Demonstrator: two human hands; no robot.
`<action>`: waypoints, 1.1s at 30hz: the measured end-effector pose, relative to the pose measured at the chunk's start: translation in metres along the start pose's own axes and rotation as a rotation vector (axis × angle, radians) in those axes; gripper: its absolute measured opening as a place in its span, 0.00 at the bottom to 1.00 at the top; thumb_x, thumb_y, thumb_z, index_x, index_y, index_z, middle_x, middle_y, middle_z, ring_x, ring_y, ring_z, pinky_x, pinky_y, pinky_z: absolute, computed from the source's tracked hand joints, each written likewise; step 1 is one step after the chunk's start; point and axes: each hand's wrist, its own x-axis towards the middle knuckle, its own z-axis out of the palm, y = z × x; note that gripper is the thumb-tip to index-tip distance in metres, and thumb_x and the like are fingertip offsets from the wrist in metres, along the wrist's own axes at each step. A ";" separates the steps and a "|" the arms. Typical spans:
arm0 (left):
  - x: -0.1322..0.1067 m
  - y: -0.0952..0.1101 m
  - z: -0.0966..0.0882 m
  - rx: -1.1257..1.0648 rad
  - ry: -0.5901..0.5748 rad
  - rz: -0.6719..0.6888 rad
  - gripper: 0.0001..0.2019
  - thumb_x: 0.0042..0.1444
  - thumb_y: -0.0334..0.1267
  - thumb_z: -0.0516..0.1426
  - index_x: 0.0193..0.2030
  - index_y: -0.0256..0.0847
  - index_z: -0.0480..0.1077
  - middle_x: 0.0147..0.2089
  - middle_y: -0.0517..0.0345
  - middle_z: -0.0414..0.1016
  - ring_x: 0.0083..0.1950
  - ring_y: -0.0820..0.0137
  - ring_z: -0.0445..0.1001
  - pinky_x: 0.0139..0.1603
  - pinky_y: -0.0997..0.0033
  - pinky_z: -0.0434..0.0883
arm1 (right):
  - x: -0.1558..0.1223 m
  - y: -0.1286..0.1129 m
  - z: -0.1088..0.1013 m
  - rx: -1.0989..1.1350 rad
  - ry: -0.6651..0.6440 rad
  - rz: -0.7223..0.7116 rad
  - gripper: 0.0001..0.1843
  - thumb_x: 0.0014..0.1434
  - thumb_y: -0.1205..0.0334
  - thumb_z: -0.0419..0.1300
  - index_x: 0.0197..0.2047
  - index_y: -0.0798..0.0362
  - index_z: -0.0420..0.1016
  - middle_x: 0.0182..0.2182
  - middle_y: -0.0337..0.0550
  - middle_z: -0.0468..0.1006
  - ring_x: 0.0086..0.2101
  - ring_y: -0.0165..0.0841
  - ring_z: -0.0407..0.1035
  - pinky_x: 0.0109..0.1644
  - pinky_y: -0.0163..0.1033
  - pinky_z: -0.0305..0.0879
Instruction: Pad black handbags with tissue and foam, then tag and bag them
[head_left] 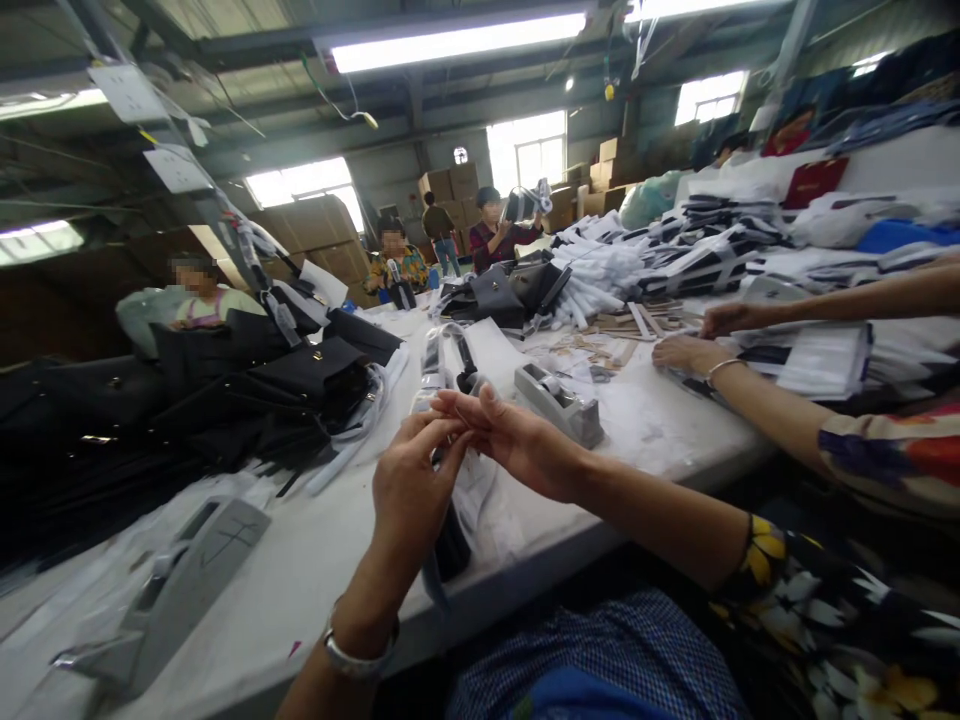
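Note:
My left hand (412, 480), with a metal band on its wrist, has thumb and fingertips pinched together. They meet the fingertips of my right hand (525, 445); whatever lies in the pinch is too small to make out. The right fingers are stretched out, with the thumb raised apart from them. Under both hands lies a black strap (453, 548) with clear plastic film around it. Its looped far part (433, 360) shows beyond my fingers. A grey tape dispenser (559, 405) stands just past my right hand.
Another grey tape dispenser (180, 590) sits at the near left of the white table (300, 570). Black handbags (247, 400) are heaped at left, wrapped straps (675, 240) at the back right. A co-worker's hands (694, 350) rest on pieces at right. More people are farther back.

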 end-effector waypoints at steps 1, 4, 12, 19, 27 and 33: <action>0.003 0.001 -0.005 -0.092 -0.071 -0.040 0.07 0.57 0.44 0.63 0.38 0.46 0.79 0.43 0.56 0.77 0.39 0.66 0.71 0.39 0.70 0.65 | -0.002 0.000 -0.005 -0.029 0.007 -0.020 0.31 0.65 0.38 0.55 0.61 0.51 0.72 0.65 0.48 0.67 0.64 0.40 0.60 0.71 0.48 0.53; 0.011 0.008 -0.021 -0.413 -0.280 -0.217 0.11 0.59 0.47 0.62 0.39 0.42 0.77 0.42 0.54 0.79 0.44 0.65 0.75 0.48 0.69 0.68 | -0.011 0.002 -0.023 -0.110 0.044 -0.078 0.28 0.65 0.43 0.58 0.60 0.51 0.73 0.60 0.49 0.73 0.60 0.40 0.66 0.67 0.50 0.59; 0.022 0.023 -0.011 -0.319 -0.308 -0.229 0.16 0.55 0.52 0.63 0.42 0.43 0.73 0.31 0.61 0.72 0.31 0.70 0.71 0.35 0.71 0.68 | -0.035 0.013 -0.029 -0.024 0.093 -0.123 0.22 0.65 0.48 0.61 0.58 0.48 0.75 0.63 0.48 0.69 0.63 0.41 0.62 0.66 0.52 0.60; 0.020 0.025 0.019 0.034 -0.217 0.112 0.09 0.54 0.46 0.64 0.32 0.44 0.77 0.35 0.56 0.70 0.34 0.67 0.67 0.34 0.71 0.64 | -0.039 0.002 -0.020 0.034 0.055 -0.180 0.25 0.66 0.43 0.57 0.61 0.44 0.72 0.67 0.44 0.63 0.66 0.42 0.57 0.67 0.53 0.57; 0.022 0.025 0.011 -0.659 -0.458 -0.340 0.13 0.61 0.47 0.60 0.36 0.38 0.74 0.38 0.55 0.76 0.43 0.68 0.75 0.51 0.69 0.71 | -0.063 0.000 -0.043 -0.182 0.238 -0.225 0.28 0.66 0.47 0.59 0.65 0.51 0.66 0.44 0.49 0.82 0.42 0.36 0.78 0.51 0.46 0.75; 0.013 0.030 0.017 -0.853 -0.423 -0.471 0.10 0.58 0.43 0.64 0.37 0.38 0.72 0.35 0.58 0.74 0.37 0.72 0.75 0.44 0.73 0.73 | -0.088 0.027 -0.052 -0.560 0.483 -0.388 0.19 0.62 0.53 0.63 0.55 0.49 0.75 0.46 0.46 0.80 0.46 0.36 0.76 0.54 0.44 0.74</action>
